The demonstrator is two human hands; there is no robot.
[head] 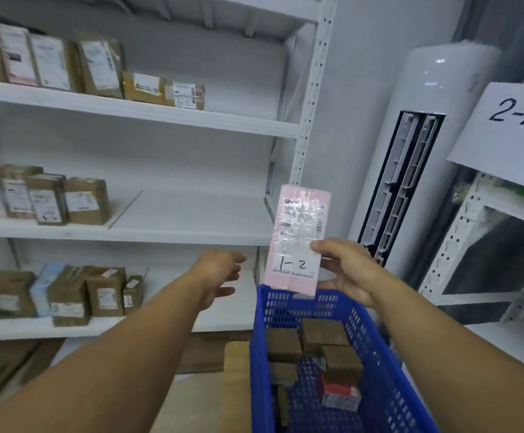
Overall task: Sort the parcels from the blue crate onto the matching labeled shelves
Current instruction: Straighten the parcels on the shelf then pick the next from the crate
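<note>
My right hand [346, 270] holds a pink parcel [298, 232] upright above the far rim of the blue crate [259, 354]; its white label carries a handwritten "1-2". The thumb lies on the label, the fingers are behind the parcel. To the left of the parcel my left hand [220, 273] reaches forward with relaxed fingers and holds nothing. Several brown boxes [324, 334] and a red-and-white packet [340, 395] lie inside the crate. White shelves [191, 232] stand ahead on the left.
Brown and pink parcels [54, 200] fill the left ends of three shelf levels. A tall white air conditioner [417, 151] stands ahead on the right. Another rack on the right bears a paper sign "2-2" [510, 129]. A cardboard box [235, 382] sits left of the crate.
</note>
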